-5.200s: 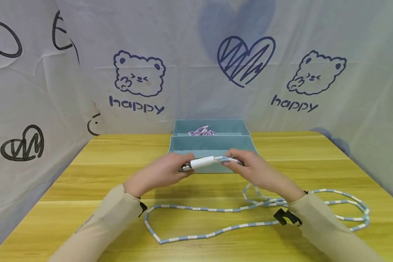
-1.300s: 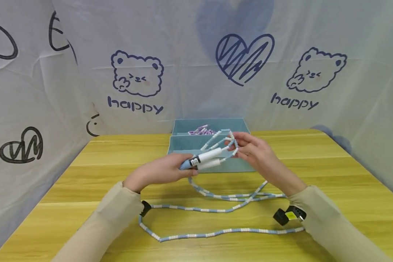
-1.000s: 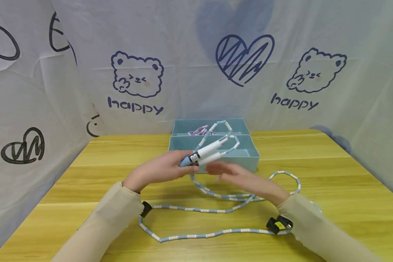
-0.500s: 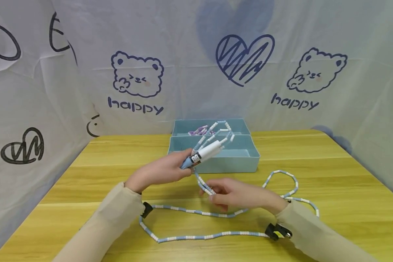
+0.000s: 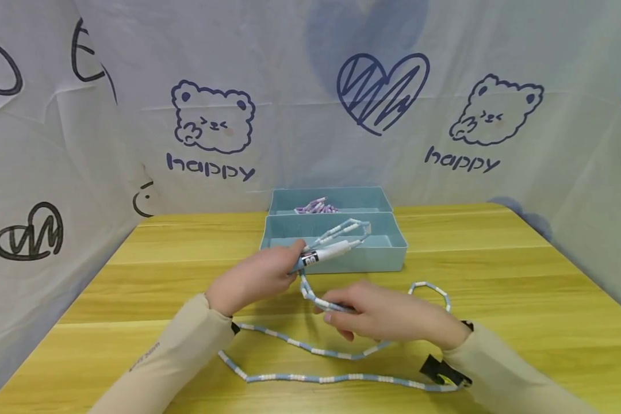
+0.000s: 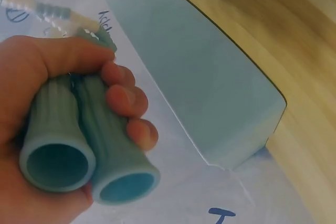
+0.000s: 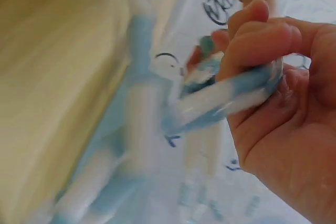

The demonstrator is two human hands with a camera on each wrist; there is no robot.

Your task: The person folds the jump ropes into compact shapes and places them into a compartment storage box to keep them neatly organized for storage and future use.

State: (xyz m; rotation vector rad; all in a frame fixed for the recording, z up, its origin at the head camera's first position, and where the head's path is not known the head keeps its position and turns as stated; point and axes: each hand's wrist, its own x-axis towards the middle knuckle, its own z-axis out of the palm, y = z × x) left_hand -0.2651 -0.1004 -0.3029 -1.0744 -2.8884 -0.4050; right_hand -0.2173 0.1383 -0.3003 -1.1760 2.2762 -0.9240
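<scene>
My left hand (image 5: 261, 275) grips both handles (image 5: 333, 251) of a blue-and-white beaded jump rope (image 5: 300, 378) side by side, white ends pointing right. In the left wrist view, the flared blue ends of the handles (image 6: 58, 167) show below the curled fingers. A small doubled loop of beaded cord arches up past the white ends, in front of the box. Lower and to the right, my right hand (image 5: 380, 310) holds beaded strands hanging from the left hand. Its fingers curl round these beaded strands (image 7: 210, 103) in the right wrist view. The remaining cord lies on the table in wide loops.
Behind the hands stands a light blue two-compartment box (image 5: 372, 261). Purple-and-white beaded pieces (image 5: 318, 206) lie in its rear compartment. A wooden table (image 5: 502, 259) carries everything, and a printed white cloth (image 5: 290, 115) hangs behind and at the sides.
The left hand first held one handle, later both. My right hand left the upper loop, moved down and took hold of the hanging strands. The handles and loop have tipped lower.
</scene>
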